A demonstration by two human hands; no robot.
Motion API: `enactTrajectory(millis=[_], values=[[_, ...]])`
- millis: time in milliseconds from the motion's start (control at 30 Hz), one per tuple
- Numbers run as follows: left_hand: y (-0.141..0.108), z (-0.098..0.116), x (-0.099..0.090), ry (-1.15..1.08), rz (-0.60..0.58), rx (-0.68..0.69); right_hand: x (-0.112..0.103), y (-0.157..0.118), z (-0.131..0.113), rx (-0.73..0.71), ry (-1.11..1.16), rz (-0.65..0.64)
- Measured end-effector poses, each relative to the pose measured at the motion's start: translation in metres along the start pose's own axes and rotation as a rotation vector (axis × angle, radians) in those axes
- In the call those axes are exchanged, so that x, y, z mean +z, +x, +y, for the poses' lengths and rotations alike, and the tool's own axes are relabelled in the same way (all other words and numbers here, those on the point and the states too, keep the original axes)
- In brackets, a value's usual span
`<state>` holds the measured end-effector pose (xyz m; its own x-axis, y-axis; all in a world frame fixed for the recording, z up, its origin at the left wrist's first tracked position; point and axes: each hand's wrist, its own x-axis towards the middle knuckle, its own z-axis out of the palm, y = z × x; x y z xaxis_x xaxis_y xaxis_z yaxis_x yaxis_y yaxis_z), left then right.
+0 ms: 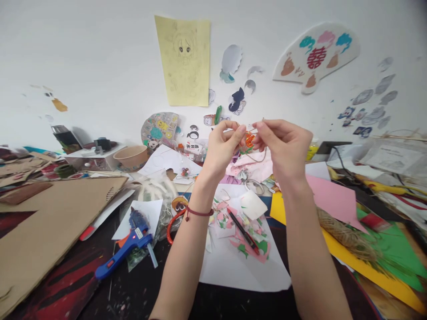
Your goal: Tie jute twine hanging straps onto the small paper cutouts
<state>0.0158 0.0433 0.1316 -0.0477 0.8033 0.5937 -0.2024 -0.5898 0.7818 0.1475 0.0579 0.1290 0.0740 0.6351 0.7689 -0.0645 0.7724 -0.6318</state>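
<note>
Both hands are raised in front of the wall, a short gap between them. My left hand (224,144) pinches thin twine between thumb and forefinger. Opposite it, my right hand (283,149) pinches the same twine (258,161), which hangs in a loop below the fingers. A small orange piece (249,139) shows between the two hands; how it is joined to the twine cannot be made out. Under the hands, a white sheet (243,280) holds pink and green paper scraps and a black and red pen (244,232).
A blue glue gun (125,253) and a large cardboard piece (56,231) lie left. Red-orange scissors handles (171,227) are beside my left forearm. On the right are a twine skein (347,233) and coloured paper. A bowl (131,158) stands at the back left.
</note>
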Motion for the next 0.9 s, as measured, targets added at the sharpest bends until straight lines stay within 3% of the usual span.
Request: enactTrajectory(millis=[167, 433, 733, 900], values=[[0.001, -0.003, -0.008, 0.018, -0.049, 0.052, -0.017, 0.006, 0.001, 0.270, 0.118, -0.376], [0.000, 0.001, -0.007, 0.011, -0.049, 0.097, -0.027, 0.007, 0.012, 0.292, 0.163, -0.535], [-0.001, -0.001, -0.004, 0.041, -0.052, 0.100, -0.006, 0.001, 0.008, 0.101, 0.119, -0.292], [0.000, -0.001, -0.006, 0.026, -0.068, 0.102, -0.002, 0.000, 0.007, 0.057, 0.104, -0.257]])
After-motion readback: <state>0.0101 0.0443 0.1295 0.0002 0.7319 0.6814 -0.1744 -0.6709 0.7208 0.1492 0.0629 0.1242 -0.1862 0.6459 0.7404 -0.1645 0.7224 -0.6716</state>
